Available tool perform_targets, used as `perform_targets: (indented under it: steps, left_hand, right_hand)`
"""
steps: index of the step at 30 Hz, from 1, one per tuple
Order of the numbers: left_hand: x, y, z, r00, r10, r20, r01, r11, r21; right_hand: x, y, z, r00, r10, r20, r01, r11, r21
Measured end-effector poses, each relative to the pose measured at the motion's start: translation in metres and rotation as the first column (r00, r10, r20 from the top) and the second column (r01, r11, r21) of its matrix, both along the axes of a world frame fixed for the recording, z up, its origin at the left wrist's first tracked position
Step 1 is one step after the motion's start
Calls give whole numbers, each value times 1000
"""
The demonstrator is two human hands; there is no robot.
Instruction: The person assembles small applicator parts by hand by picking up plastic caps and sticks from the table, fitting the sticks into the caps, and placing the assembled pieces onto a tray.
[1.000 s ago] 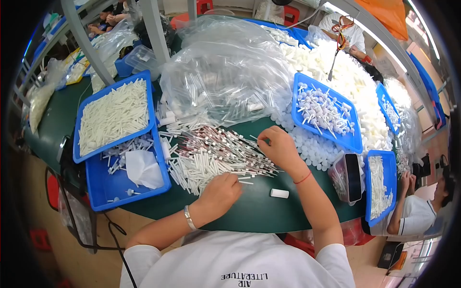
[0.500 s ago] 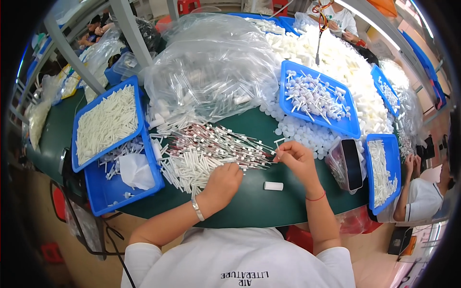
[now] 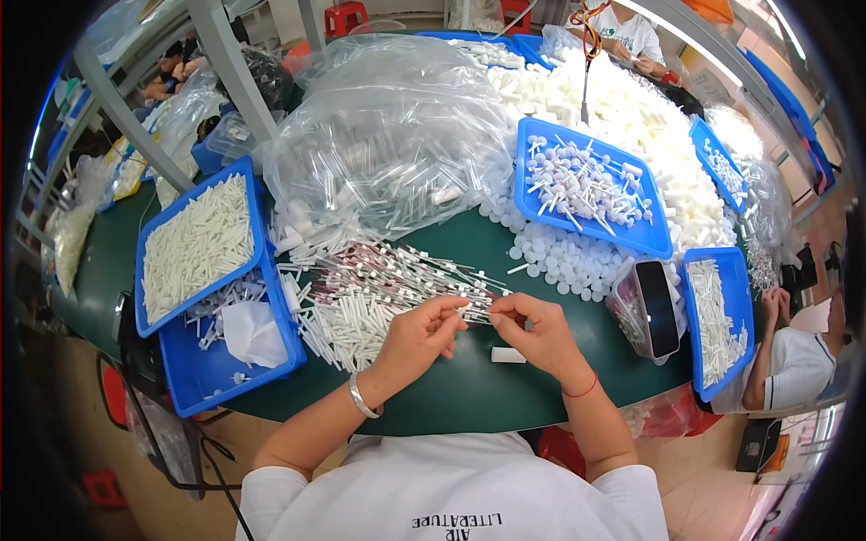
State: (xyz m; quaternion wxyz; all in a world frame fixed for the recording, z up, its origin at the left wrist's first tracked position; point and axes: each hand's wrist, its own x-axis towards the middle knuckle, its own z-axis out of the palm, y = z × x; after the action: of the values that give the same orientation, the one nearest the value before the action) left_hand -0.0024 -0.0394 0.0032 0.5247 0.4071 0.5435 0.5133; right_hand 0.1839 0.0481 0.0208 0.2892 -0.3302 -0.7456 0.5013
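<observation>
Fingertips of the left hand and right hand face each other just apart — whether either pinches a small piece, I cannot tell. Right beyond them lies a heap of thin dark stems with white pieces, loose white sticks at its near left side. One white cylinder lies beside the right hand on the green table; past the heap — a large clear plastic bag.
</observation>
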Motion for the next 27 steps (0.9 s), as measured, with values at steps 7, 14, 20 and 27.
perform_targets:
  steps: [7, 14, 20, 27]
  left_hand:
    - [1, -3, -5, 996, -28, -81, 31, 999, 40]
    - [2, -2, -3, 841, 27, -541, 128, 961, 247]
    - [3, 0, -8, 875, -60, -481, 164, 971, 177]
    - [8, 6, -4, 873, -76, -482, 178, 969, 171]
  right_hand:
    - [0, -1, -2, 999, 23, 23, -25, 996, 90]
    - [4, 4, 2, 981, 142, 133, -186, 884, 428]
    - [3, 0, 13, 941, 189, 279, -286, 887, 362]
    - [6, 2, 11, 914, 150, 377, -347, 772, 532]
